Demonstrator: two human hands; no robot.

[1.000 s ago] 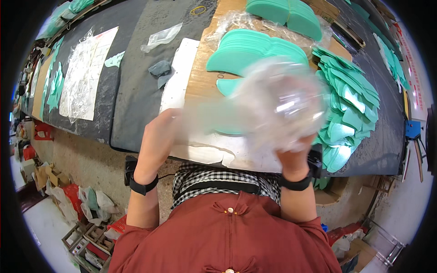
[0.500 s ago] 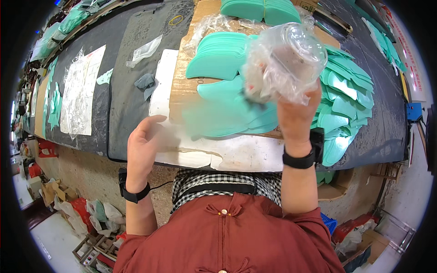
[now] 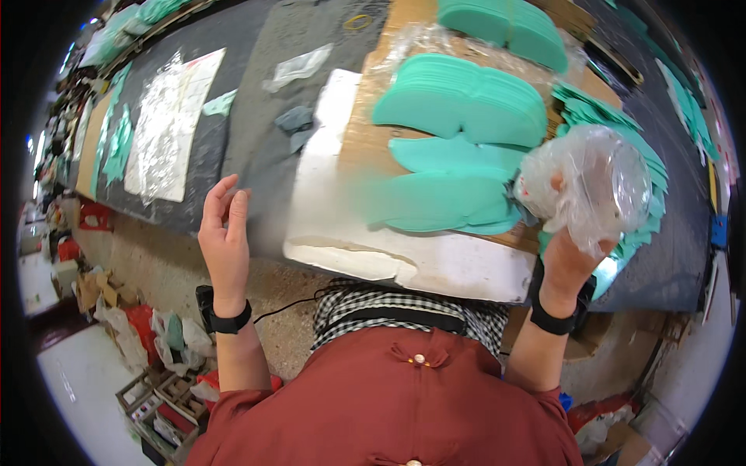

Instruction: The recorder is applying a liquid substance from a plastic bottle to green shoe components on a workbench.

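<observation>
My right hand (image 3: 571, 260) grips a clear round plastic container (image 3: 631, 186) wrapped in a crumpled clear bag (image 3: 556, 171), over the right side of the work table. A dark bit of material shows at the bag's left side, too unclear to name. Thin mint-green shaped sheets (image 3: 451, 198) lie beside it on cardboard, with a neat stack of similar sheets (image 3: 462, 93) behind them. Off the white board's left side, my left hand (image 3: 225, 229) hovers with fingers loosely bent and thumb apart, holding nothing I can see.
Under the cardboard (image 3: 365, 132) lies a white board (image 3: 466, 264) with a torn front edge. Loose green sheets (image 3: 649, 159) are piled at right, and a bundled stack (image 3: 505, 27) sits farther back. A grey cloth (image 3: 295, 120) and a plastic-covered paper (image 3: 167, 132) lie at left.
My right hand has moved right and nearer with the bagged container, uncovering more of the green stack. My left hand has shifted left, away from the white board. The whole view has turned somewhat.
</observation>
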